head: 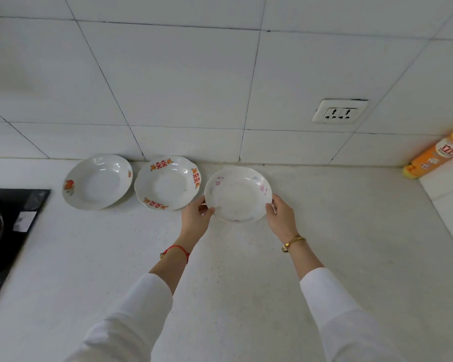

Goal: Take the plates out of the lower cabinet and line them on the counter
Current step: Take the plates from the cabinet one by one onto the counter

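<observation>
Three white plates stand in a row near the wall on the white counter (246,270). The left plate (97,181) has an orange fruit print. The middle plate (168,182) has red and orange marks on a scalloped rim. The right plate (238,193) has faint pink flowers. My left hand (196,218) grips its left rim and my right hand (281,216) grips its right rim. I cannot tell whether this plate rests on the counter or hangs just above it. The lower cabinet is out of view.
A black stove top (13,220) with a dark pot lies at the left edge. An orange and yellow bottle (437,156) stands in the back right corner. A wall socket (339,112) sits on the tiled wall above the counter.
</observation>
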